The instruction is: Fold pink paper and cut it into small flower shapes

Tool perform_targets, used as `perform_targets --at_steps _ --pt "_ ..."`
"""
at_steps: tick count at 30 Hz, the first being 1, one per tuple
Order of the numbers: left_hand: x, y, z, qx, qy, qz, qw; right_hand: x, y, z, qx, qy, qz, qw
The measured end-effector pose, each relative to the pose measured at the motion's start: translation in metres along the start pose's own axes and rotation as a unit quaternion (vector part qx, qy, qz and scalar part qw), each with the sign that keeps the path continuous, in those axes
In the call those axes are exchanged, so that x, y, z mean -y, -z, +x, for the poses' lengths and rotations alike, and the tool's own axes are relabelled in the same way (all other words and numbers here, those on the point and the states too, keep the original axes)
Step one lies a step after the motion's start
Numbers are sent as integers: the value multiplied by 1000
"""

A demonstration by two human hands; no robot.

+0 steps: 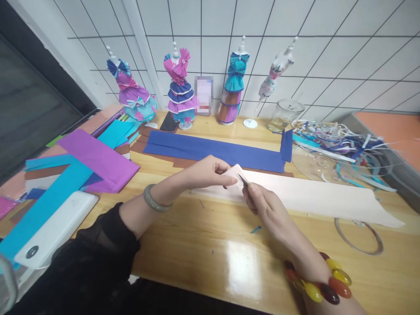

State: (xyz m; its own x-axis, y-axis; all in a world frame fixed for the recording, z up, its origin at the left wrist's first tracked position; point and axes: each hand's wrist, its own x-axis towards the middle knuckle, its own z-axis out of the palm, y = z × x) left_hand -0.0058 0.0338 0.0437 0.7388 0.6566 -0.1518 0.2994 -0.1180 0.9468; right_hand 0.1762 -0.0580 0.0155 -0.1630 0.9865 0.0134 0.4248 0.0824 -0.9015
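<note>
Centrally, left hand (pixel 215 175) pinches a pale, smooth folded strip (pixel 236 177); right hand (pixel 267 205) grips small dark-tipped scissors (pixel 243 180) against it. Beyond the hands, a long flat blue strip (pixel 213 151), one end folded.

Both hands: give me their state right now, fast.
Left hand: closed, pinching folded pale pink paper.
Right hand: closed around a small dark pointed tool, apparently scissors, tips at that paper.

The table (pixel 183 258) is glossy, smooth, varnished-looking wood, a bright reflection at six o'clock; the blue strip (pixel 210 150) at twelve o'clock looks matt, as does the pale strip (pixel 308 192) at three o'clock
</note>
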Motion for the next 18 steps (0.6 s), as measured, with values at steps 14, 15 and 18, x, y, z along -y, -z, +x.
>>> perform_targets --at_steps 14,15,18 --pt "8 -20 9 -64 -13 -161 985 -3 -3 4 -58 -61 124 989" --pt "10 -23 10 -73 -8 -164 984 -3 -3 4 -61 -62 125 988" --pt "15 -30 12 -88 -16 -179 980 -3 -4 4 -65 -58 111 990"
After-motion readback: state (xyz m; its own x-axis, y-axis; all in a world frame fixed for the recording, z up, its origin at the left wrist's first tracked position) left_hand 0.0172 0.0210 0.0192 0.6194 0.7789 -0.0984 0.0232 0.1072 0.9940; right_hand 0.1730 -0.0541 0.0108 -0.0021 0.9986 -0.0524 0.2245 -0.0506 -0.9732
